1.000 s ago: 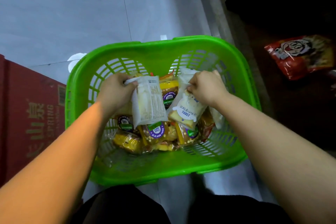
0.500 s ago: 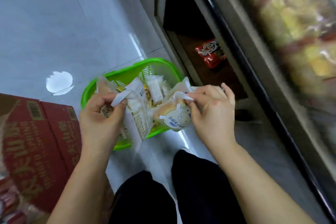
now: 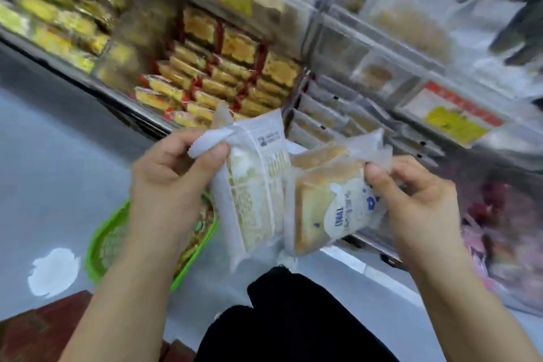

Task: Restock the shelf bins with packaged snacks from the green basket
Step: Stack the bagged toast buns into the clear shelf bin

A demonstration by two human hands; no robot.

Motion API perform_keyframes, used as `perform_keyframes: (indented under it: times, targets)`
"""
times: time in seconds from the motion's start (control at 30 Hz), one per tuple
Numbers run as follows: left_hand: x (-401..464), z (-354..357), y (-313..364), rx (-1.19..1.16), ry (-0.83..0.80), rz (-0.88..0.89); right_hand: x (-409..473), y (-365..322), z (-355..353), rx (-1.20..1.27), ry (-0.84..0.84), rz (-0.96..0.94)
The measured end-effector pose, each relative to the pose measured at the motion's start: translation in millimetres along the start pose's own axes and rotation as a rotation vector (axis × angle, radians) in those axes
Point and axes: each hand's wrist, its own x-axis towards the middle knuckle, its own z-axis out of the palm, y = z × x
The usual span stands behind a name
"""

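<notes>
While the green basket [image 3: 102, 244] below seems to hold snacks, your left hand [image 3: 173, 173] pinches the white packet [image 3: 255, 185] upright; your right hand [image 3: 417, 194] grips the toast packet [image 3: 329, 209], tilted.

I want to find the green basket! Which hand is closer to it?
Left. The left hand is right above the green basket on the floor, holding a white snack pack. The right hand is farther off, holding a toast pack.

White-label snack pack [image 3: 255, 185] upright beside clear toast pack [image 3: 329, 203], touching; green basket [image 3: 100, 244] on floor.
</notes>
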Motion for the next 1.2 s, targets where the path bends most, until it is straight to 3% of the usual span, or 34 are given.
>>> perform_keyframes:
  times: [0.13,0.33,0.5,0.63,0.7,0.8,0.87,0.93,1.03,1.13,1.2]
  targets:
    - [22,66,-1,0.047,-0.174,-0.057,23,33,-37,0.069,0.064,0.255]
    - [58,122,-35,0.222,-0.242,-0.306,55,71,-48,-0.201,0.052,0.332]
    - [94,151,-55,0.553,-0.3,-0.124,64,95,-45,-0.605,-0.001,0.289]
    - [107,155,-69,0.798,-0.369,0.132,57,105,-41,-0.793,-0.037,0.229]
    - [109,155,-72,0.829,-0.311,0.19,54,105,-40,-0.801,0.036,0.204]
    - [111,160,-68,0.645,-0.208,-0.005,56,100,-44,-0.691,0.214,0.199]
    - [110,164,-64,0.555,-0.232,-0.102,59,99,-49,-0.565,0.19,0.242]
    - [108,164,-59,0.525,-0.318,-0.13,60,97,-49,-0.514,0.052,0.268]
    - [95,146,-51,0.688,-0.364,0.016,58,97,-40,-0.515,-0.097,0.265]
    - [65,115,-49,0.735,-0.42,0.225,57,101,-32,-0.523,-0.11,0.278]
    - [47,99,-54,0.738,-0.552,0.23,57,100,-31,-0.548,-0.058,0.271]
